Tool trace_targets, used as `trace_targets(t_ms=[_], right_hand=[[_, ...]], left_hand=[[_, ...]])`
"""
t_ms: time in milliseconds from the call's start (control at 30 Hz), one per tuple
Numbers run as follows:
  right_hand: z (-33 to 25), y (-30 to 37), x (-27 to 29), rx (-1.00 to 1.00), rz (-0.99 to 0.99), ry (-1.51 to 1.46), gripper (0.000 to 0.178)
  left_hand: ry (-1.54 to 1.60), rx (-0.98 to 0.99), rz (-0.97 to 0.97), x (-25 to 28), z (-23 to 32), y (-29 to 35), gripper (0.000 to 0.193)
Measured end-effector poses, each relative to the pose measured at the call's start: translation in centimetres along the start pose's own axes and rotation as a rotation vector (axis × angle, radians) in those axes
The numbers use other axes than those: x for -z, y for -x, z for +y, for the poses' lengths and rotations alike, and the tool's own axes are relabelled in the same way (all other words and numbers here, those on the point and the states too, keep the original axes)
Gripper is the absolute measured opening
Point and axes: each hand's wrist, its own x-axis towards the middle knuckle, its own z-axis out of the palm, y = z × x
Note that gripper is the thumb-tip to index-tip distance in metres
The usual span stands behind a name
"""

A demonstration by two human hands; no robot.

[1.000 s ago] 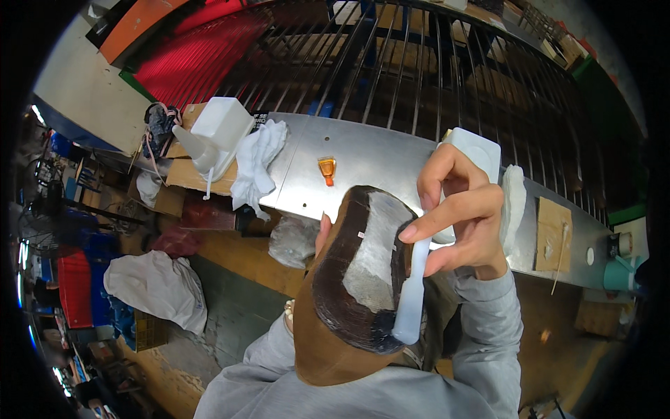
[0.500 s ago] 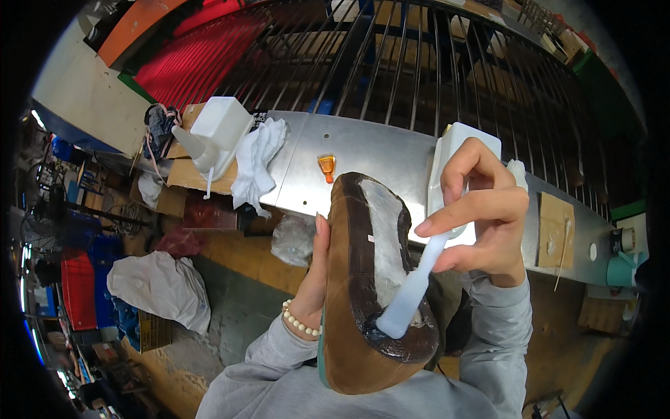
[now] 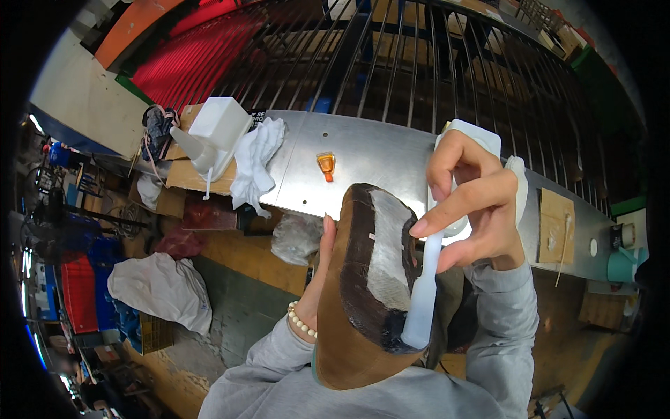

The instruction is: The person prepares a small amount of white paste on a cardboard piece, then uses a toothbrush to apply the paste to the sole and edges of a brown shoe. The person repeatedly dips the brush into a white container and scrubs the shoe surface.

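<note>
My left hand (image 3: pixel 317 283), a beaded bracelet at its wrist, holds a brown shoe upper (image 3: pixel 342 342) from its left side; most of the fingers are hidden behind it. The upper's underside faces up, with a pale fabric strip (image 3: pixel 388 258) down the middle and a dark, shiny border (image 3: pixel 356 279) around it. My right hand (image 3: pixel 481 202) pinches the narrow handle of a whitish, flat-ended brush (image 3: pixel 421 307) between thumb and fingers. Its wide tip touches the dark border at the end of the upper nearest me.
A metal bench (image 3: pixel 377 150) carries a small orange bottle (image 3: pixel 326 166), a white spouted container (image 3: pixel 216 133), white cloth gloves (image 3: pixel 257 164) and a cardboard piece (image 3: pixel 556 227) with a thin stick. A white container (image 3: pixel 471 133) stands behind my right hand. Metal bars (image 3: pixel 391 77) run beyond.
The upper has turned and tilted in my left hand, its far end coming nearer. The brush has swung more upright, and its tip has moved right and slightly nearer along the dark border.
</note>
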Motion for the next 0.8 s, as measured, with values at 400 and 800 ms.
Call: trace_targets(t_ms=[400, 800], right_hand=[[1.7, -1.6, -1.5, -0.042, -0.067, -0.102, 0.053], [3.0, -3.1, -3.1, 0.009, -0.155, -0.249, 0.051]], left_hand=[[0.277, 0.217, -0.062, 3.3, -1.4, -0.5, 0.091], [0.699, 0.809, -0.219, 3.8, -0.4, 0.3, 0.104]])
